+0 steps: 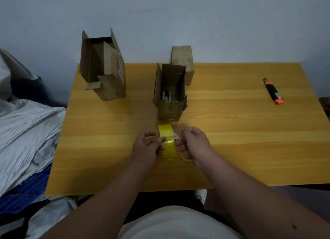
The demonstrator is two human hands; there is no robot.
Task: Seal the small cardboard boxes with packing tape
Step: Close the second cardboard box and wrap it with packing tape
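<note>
Head view: tape (pixel 167 143), a yellow glossy roll w/ clear-looking film, stands on edge on the table (pixel 232 131) near the front, approx centre. L hand (pixel 145 148) sits at the roll's 9 o'clock, fingers curled, thumb and fingertips pinching its face. R hand (pixel 193 146) is at 3 o'clock, fingers curled round the roll's side and a loose bit of tape (a thin yellow loop shows under the palm). So both hands are grasping the tape, roll btwn them.

At 12 o'clock from the roll, just beyond it, stands the open box (pixel 169 96): brown, flaps up, pens (pixel 167 96) inside. Behind that, at the table's back edge against the wall, the closed box (pixel 184 63), paler brown w/ tape strips on it. At approx 10 o'clock, well apart, the big box (pixel 103 69), open, flaps splayed, a label on its side.

Knife (pixel 273 91), orange and black, lies at approx 2 o'clock, far R side, apart from all else.
</note>
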